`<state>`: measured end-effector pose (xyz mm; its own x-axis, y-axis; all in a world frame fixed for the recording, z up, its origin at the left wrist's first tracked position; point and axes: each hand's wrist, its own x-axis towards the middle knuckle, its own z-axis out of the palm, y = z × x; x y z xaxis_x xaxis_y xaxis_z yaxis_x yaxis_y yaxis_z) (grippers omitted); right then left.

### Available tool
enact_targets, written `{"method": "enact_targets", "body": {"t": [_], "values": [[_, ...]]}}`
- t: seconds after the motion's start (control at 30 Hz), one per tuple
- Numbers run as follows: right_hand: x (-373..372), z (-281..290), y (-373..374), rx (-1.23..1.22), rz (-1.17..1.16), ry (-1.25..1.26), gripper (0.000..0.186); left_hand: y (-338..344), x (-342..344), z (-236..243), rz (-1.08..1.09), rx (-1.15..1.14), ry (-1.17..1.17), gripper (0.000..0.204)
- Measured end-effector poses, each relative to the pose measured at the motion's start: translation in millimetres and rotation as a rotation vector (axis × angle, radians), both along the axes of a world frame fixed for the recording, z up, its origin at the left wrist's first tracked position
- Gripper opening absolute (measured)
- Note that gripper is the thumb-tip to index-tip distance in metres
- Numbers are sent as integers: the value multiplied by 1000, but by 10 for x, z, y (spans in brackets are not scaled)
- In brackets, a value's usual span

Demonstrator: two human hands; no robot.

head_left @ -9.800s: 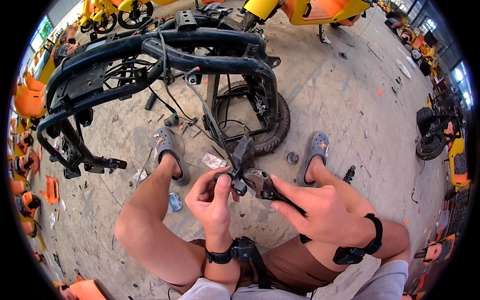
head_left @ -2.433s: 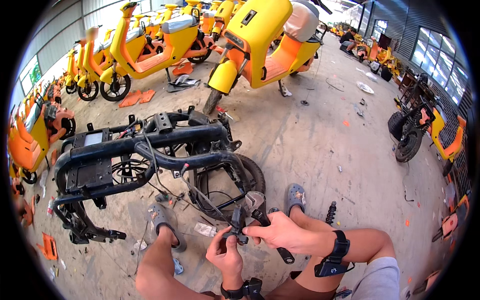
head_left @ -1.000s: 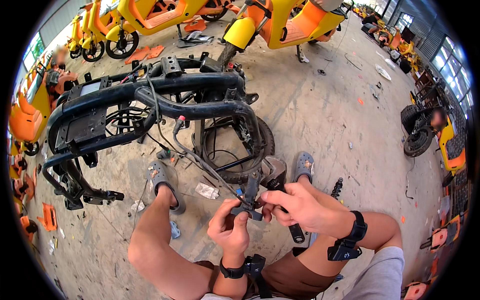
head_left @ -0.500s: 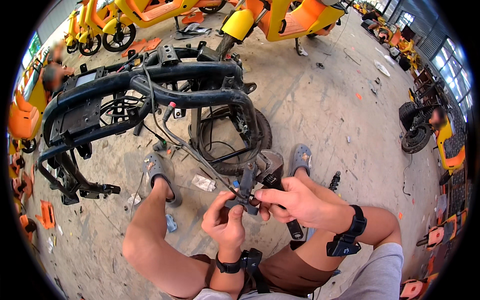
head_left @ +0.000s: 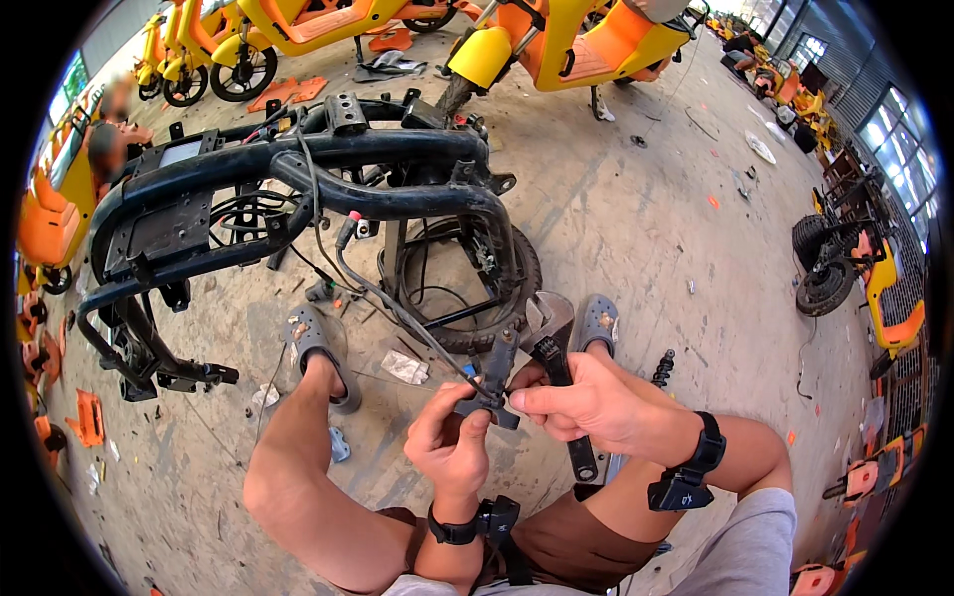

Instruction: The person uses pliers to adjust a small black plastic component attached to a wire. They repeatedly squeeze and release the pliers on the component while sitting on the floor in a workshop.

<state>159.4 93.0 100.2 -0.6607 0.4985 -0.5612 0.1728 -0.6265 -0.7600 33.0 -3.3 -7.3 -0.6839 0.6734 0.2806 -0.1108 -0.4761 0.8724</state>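
Observation:
In front of my knees, my left hand point(head_left: 452, 437) is closed, pinching a small dark T-shaped part point(head_left: 502, 358) between thumb and fingers. A black cable point(head_left: 412, 323) runs from the motorbike frame point(head_left: 348, 147) down to this part. My right hand point(head_left: 581, 402) is closed around an adjustable wrench point(head_left: 553, 350), its jaw pointing up and away and its handle end below the hand. The thumb and forefinger of that hand come close to the side of the T-shaped part. Whatever sits between those fingertips is too small to make out.
A wheel point(head_left: 527, 273) lies beneath the bare frame. A shock absorber point(head_left: 664, 368) lies on the floor right of my legs. Yellow and orange scooters point(head_left: 596, 45) stand at the back. Orange panels point(head_left: 89, 417) and a partly stripped scooter point(head_left: 835, 268) flank the sides.
The wrench has swung slightly more upright in my right hand, showing more of its shaft. My right fingertips have shifted slightly at the T-shaped part. My left hand keeps its hold.

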Motion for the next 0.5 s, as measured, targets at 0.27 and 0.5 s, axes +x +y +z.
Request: {"method": "enact_targets", "body": {"t": [0.27,0.5], "values": [[37,-24,5,-114,-12,-10,21,5,6,56,-4,-8,6,30],[26,-8,-12,-30,-30,-8,19,35,29,74,18,25,28,31]]}}
